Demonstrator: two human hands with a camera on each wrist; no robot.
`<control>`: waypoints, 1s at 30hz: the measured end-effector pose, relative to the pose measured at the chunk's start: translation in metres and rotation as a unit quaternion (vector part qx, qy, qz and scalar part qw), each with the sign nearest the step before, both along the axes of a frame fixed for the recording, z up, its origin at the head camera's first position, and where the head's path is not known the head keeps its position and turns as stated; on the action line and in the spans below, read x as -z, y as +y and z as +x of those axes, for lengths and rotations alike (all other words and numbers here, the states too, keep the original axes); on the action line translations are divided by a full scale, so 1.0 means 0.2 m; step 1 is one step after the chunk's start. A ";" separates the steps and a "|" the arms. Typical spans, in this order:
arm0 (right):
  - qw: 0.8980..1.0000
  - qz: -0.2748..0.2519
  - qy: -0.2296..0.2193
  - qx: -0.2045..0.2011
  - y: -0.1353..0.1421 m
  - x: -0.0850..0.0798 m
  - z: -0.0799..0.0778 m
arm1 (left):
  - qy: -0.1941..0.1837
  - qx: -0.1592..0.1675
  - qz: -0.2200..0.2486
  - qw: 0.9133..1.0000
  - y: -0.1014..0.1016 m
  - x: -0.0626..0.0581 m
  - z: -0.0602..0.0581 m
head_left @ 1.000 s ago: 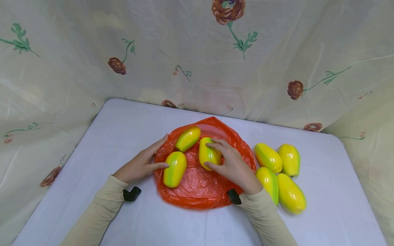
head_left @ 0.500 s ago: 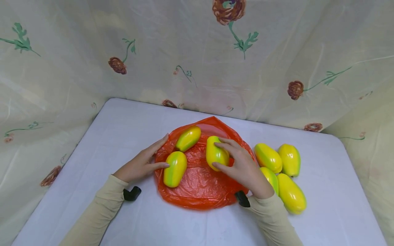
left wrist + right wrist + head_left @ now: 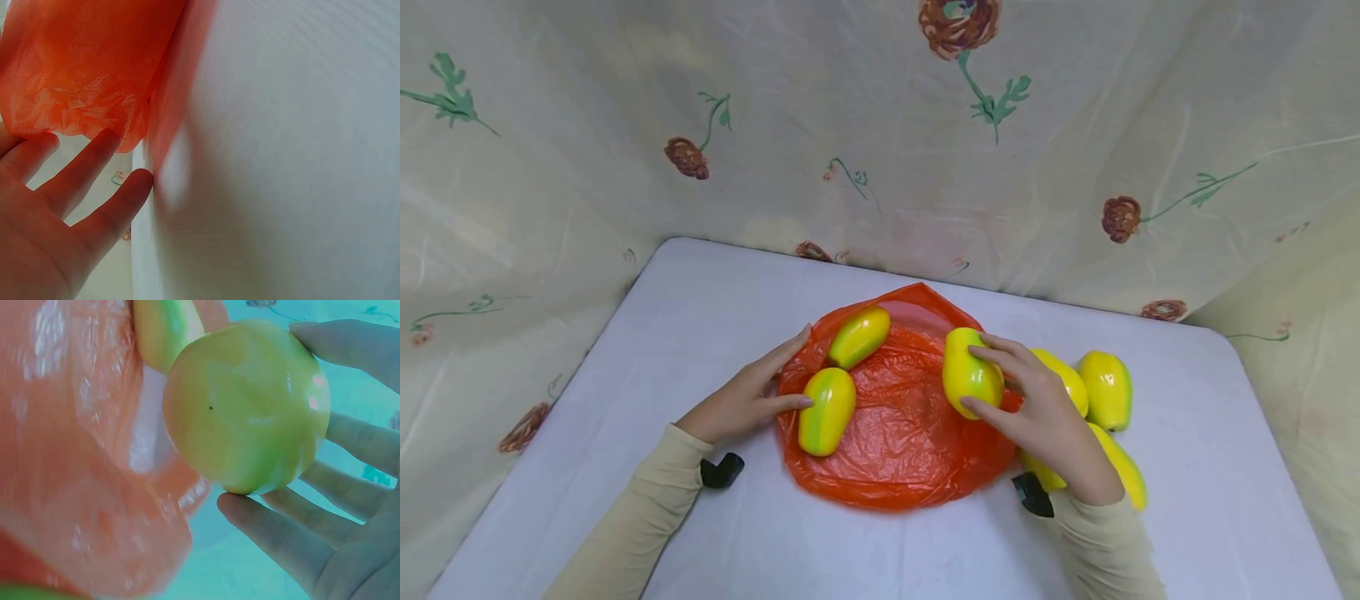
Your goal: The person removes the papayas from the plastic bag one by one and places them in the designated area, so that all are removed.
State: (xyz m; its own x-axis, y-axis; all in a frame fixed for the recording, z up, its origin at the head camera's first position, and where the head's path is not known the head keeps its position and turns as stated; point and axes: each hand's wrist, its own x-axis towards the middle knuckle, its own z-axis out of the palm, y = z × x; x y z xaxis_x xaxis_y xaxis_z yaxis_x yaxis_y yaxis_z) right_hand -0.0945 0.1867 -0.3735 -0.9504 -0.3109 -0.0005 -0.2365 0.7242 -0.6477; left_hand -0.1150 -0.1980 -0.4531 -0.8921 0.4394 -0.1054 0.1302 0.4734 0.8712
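My right hand (image 3: pixel 1037 400) grips a glossy yellow-green papaya (image 3: pixel 967 375), thumb on the near side and fingers on the far side, at the right part of a red plastic bag (image 3: pixel 910 442). In the right wrist view the papaya (image 3: pixel 247 406) shows its rounded end between the spread fingers. My left hand (image 3: pixel 745 404) is at the bag's left edge, fingers straight, its thumb tip at a second papaya (image 3: pixel 826 417) on the bag. A third papaya (image 3: pixel 860 337) lies just behind that one. The left wrist view shows straight fingers (image 3: pixel 103 219) beside the bag's side (image 3: pixel 81 56).
To the right of the bag several more papayas (image 3: pixel 1105 387) lie on the white tabletop (image 3: pixel 1195 467), partly hidden by my right hand and sleeve. A flower-patterned curtain (image 3: pixel 880 150) hangs behind the table. Dark wrist cameras (image 3: pixel 722 472) sit on both wrists.
My right hand has moved right with the papaya, from the middle of the bag to its right side, and now overlaps the papayas there. The left hand has stayed in place.
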 end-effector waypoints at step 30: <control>0.993 0.030 0.081 0.079 0.51 -0.06 0.11 | 0.000 0.002 0.010 1.000 0.00 0.01 0.00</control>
